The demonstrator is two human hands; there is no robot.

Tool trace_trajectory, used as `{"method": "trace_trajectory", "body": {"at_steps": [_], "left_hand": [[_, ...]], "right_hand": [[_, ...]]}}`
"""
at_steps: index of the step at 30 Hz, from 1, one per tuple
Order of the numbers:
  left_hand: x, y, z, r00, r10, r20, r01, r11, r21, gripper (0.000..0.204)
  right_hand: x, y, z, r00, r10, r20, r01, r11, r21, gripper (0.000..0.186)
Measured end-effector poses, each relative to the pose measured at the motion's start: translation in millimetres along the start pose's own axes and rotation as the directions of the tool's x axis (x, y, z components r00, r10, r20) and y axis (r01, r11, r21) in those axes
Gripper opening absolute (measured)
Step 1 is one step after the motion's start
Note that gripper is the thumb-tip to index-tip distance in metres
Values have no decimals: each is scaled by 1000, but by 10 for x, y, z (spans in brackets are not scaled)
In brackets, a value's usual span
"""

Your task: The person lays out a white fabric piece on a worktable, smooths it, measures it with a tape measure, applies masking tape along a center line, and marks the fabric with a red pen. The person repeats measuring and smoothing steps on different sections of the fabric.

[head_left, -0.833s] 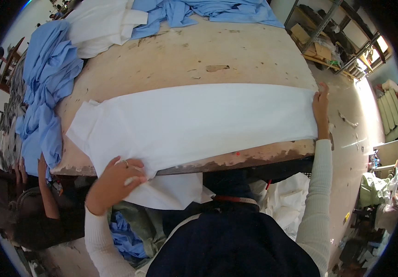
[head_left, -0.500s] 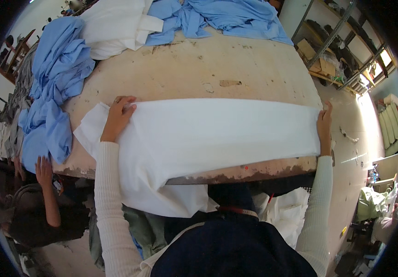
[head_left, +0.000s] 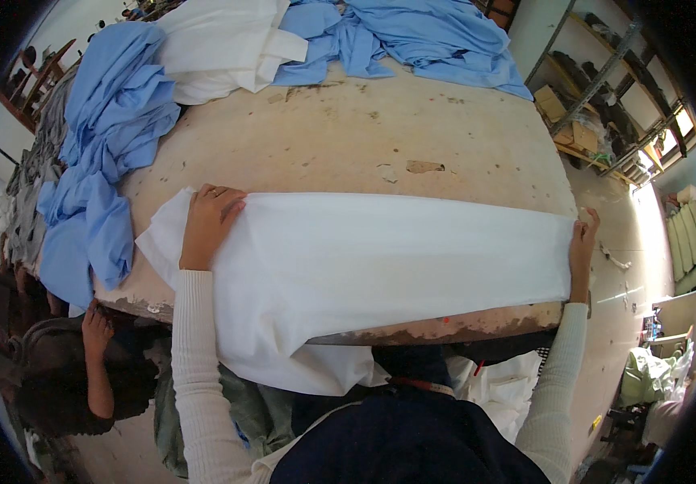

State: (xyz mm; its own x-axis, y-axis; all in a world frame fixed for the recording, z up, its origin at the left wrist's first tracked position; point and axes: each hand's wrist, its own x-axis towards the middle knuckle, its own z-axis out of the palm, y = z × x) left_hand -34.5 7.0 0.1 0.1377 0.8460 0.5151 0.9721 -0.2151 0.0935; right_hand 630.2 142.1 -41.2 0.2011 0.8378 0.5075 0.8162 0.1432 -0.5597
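Observation:
A long white cloth (head_left: 396, 250) lies stretched across the near side of the table, folded along its far edge. Its left part bunches and hangs over the front edge toward my lap. My left hand (head_left: 209, 226) lies at the cloth's upper left corner, fingers bent onto the fold and pinching it. At the opposite end, my right hand (head_left: 582, 246) is closed on the cloth's narrow right end, beside the table's right edge. Part of the right fingers' grip is hidden by the cloth.
The worn table (head_left: 307, 145) has a chipped front edge. Blue cloth (head_left: 106, 137) drapes over its left side, with white fabric (head_left: 223, 48) and more blue fabric (head_left: 436, 40) at the back. Another person's hand (head_left: 98, 327) is at the left. Metal shelving (head_left: 606, 89) stands at far right.
The view has shifted, so the table and cloth sit slightly lower and further right. Both my hands stay at the cloth's two ends. The other person's hand has lowered and its fingers have curled.

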Motion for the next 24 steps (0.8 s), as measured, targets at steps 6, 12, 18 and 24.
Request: {"method": "trace_trajectory", "body": {"at_steps": [6, 12, 18, 24], "left_hand": [[-10, -155, 99, 910, -375, 175, 414, 814, -409, 14], [-18, 95, 105, 980, -199, 18, 196, 976, 96, 10], [14, 145, 105, 957, -285, 50, 286, 958, -14, 8], [512, 97, 642, 955, -297, 6, 292, 935, -202, 9]], "right_hand": [[19, -183, -9, 995, 4, 95, 5, 996, -93, 37], [-95, -497, -326, 971, -240, 2, 232, 934, -273, 41], [-675, -671, -350, 844, 2, 537, 239, 894, -378, 49], [-14, -347, -166, 828, 23, 560, 225, 902, -369, 48]]}}
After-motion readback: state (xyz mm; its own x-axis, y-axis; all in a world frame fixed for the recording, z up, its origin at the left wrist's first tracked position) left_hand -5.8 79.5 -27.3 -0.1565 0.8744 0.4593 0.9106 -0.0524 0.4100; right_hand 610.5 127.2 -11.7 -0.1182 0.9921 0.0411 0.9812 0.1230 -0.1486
